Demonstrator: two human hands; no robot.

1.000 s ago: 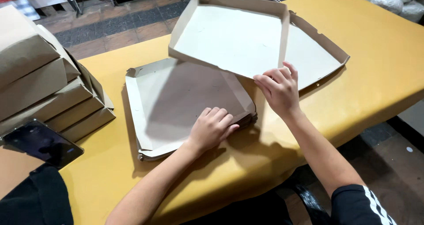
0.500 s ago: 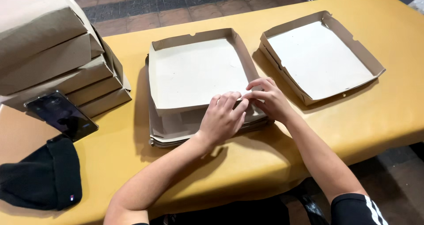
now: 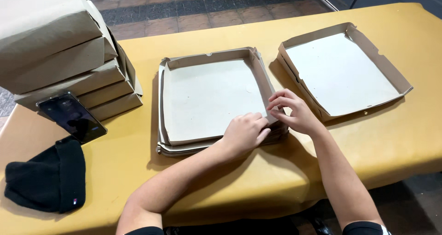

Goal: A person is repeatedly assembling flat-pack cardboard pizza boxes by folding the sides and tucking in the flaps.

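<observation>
The half-folded cardboard box (image 3: pixel 209 99) lies at the centre of the frame on the yellow table (image 3: pixel 239 179), resting on a thin stack of flat cardboard blanks (image 3: pixel 184 148) whose edges show below and left of it. The box is nearly square, open side up; its sides run slightly skewed to the table edge, with the far wall toward the top of the frame and the near edge toward the bottom. The far, left and right walls stand upright; the near wall is not visibly raised.

Both hands work at the lower right corner of the box. The left hand (image 3: pixel 244 132) rests palm down on the near edge, fingers curled over the cardboard and pressing it; it presses rather than grasps. The right hand (image 3: pixel 294 111) sits just beside it, at the near end of the right wall, fingertips pinching the corner flap. The two hands nearly touch. Both forearms enter from the bottom of the frame and converge toward that corner.

A finished open box (image 3: pixel 340 71) stands at the upper right, just beside the first. At the upper left is a pile of closed cardboard boxes (image 3: pixel 60 50), with a dark phone (image 3: pixel 71 117) leaning against it. A black knitted cap (image 3: pixel 46 179) lies at the lower left.
</observation>
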